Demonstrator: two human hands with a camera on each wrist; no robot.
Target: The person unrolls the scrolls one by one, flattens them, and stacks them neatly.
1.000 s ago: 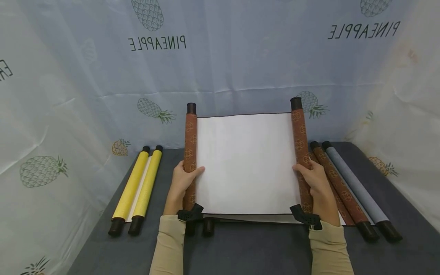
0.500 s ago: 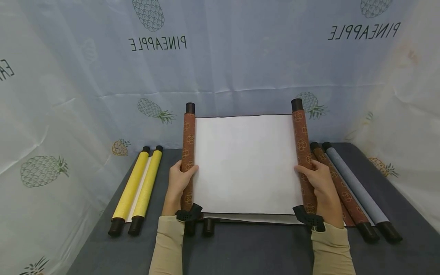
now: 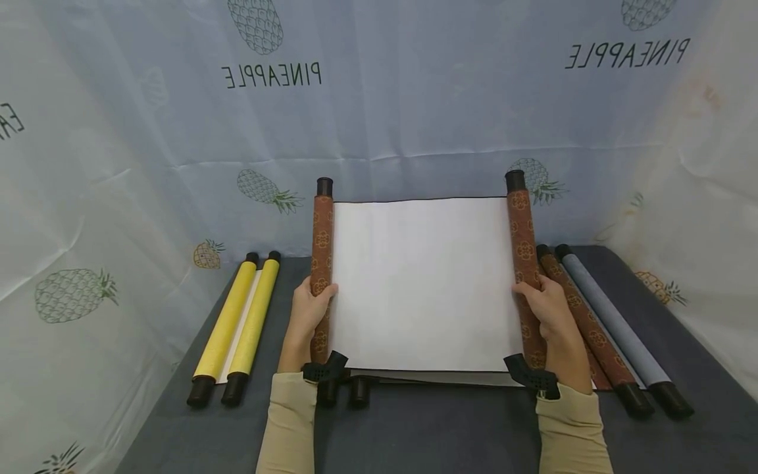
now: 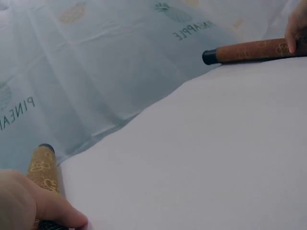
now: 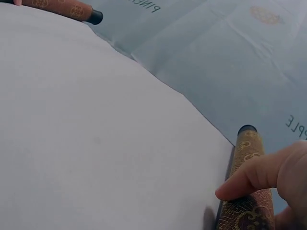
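A hanging scroll with white paper [image 3: 420,283] and two brown patterned rollers is held up over the table, partly unrolled, its visible side blank. My left hand [image 3: 308,309] grips the left roller [image 3: 322,243], thumb lying across it toward the paper. On the other side my right hand [image 3: 551,313] grips the right roller [image 3: 521,230], also with the thumb in front. Dark knobs cap the rollers' upper ends. In the left wrist view the paper's far edge looks wavy between the rollers. Under the raised sheet, dark knobs [image 3: 359,393] of another scroll show on the table; most of it is hidden.
On the left of the dark table [image 3: 438,434] lies a yellow scroll [image 3: 254,322], slightly unrolled. To the right lie another brown roller [image 3: 592,332] and a grey-blue roller [image 3: 616,316], close to my right forearm. A pineapple-print curtain [image 3: 408,99] hangs behind.
The two rollers have moved slightly apart, the left one leftward and the right one rightward, so a little more white paper shows. Both hands keep their grip.
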